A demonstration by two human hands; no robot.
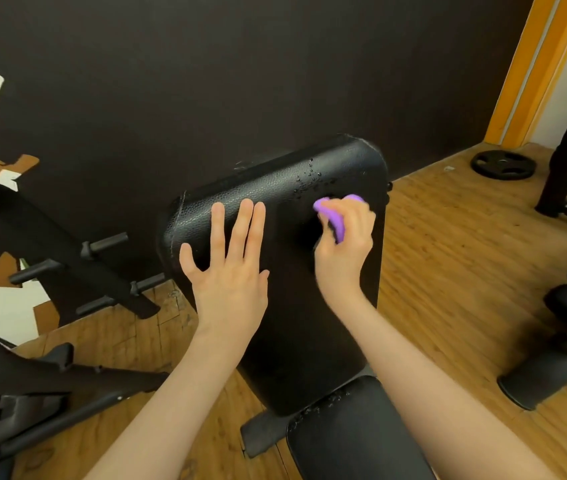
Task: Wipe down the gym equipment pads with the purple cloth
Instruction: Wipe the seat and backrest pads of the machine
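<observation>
A black padded backrest [285, 306] of a gym bench rises at a slant in the middle of the view, with droplets of liquid near its upper right corner. My left hand [230, 268] lies flat on the pad's upper left part, fingers straight and spread. My right hand [344, 244] grips a bunched purple cloth [334, 216] and presses it against the pad's right side, just below the droplets. The black seat pad [355, 431] sits below, close to me, also speckled with droplets along its top edge.
A black weight rack [67, 258] with pegs stands at the left against the dark wall. A weight plate [502, 164] lies on the wooden floor at the right. More black padded equipment [566, 327] stands at the right edge.
</observation>
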